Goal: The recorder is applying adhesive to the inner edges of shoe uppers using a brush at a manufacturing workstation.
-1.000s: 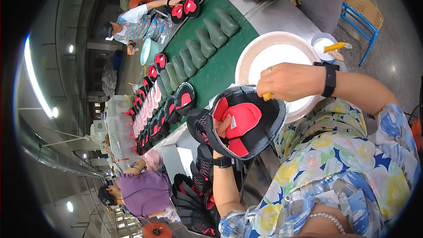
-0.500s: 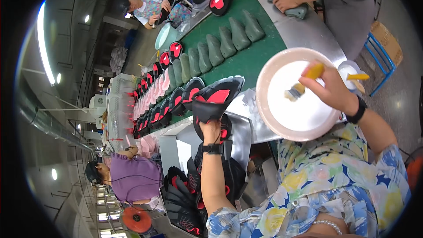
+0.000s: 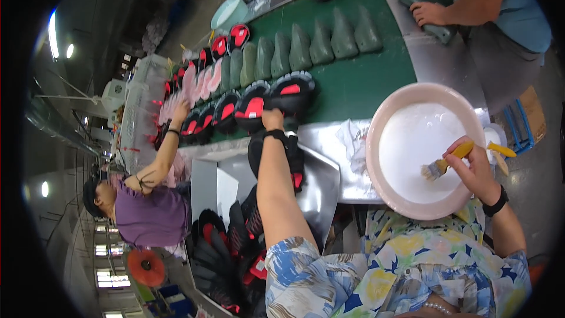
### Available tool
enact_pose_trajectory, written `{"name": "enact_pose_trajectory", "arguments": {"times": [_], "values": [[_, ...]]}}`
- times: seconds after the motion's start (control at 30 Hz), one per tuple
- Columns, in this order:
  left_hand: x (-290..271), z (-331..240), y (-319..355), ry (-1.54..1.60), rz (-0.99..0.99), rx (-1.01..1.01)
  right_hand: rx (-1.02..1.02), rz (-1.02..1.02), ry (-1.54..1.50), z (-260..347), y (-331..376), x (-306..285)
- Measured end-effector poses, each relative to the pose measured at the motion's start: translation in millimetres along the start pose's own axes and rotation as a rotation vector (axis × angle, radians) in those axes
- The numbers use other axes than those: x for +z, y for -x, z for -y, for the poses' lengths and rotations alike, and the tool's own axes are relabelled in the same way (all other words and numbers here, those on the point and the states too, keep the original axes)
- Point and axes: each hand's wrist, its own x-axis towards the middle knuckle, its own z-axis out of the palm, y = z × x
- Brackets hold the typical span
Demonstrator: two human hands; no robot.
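My left hand (image 3: 272, 120) reaches out over the green belt, its fingers closed on the near end of a black shoe upper (image 3: 297, 95) with a red inside. That upper stands at the end of a row of similar black-and-red uppers (image 3: 225, 113). In my right hand (image 3: 478, 172) is a paintbrush (image 3: 436, 169) with a yellow handle, gripped between thumb and fingers. Its bristles are over the white liquid (image 3: 412, 141) in a pale pink basin (image 3: 376, 168), tinted by the liquid; whether they touch it I cannot tell.
Green shoe lasts (image 3: 300, 50) line the green belt (image 3: 353, 82). A metal bin (image 3: 206, 179) of black uppers sits below my left arm. A crumpled white cloth (image 3: 352, 141) lies beside the basin. Co-workers' hands (image 3: 432, 13) work across the belt and at the left.
My left hand has moved forward and lowered the black upper onto the belt beside the row. My right hand and brush have shifted down and right in view. A co-worker at left now reaches over the belt.
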Motion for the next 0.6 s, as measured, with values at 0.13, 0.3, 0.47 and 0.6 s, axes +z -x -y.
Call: {"name": "enact_pose_trajectory", "arguments": {"times": [0.13, 0.3, 0.47, 0.6], "values": [[-42, -140, 84, 0.533, 0.184, 0.357, 0.082, -0.092, 0.130, -17, -7, -3], [-130, -60, 170, -0.400, 0.541, 0.888, 0.142, -0.150, -0.006, -24, -9, -11], [-102, -29, 236, -0.387, 0.294, 0.730, 0.003, -0.034, 0.122, -29, -43, 11], [-124, -47, 213, -0.385, 0.302, 0.749, -0.139, 0.085, 0.207, -35, -60, 53]]}}
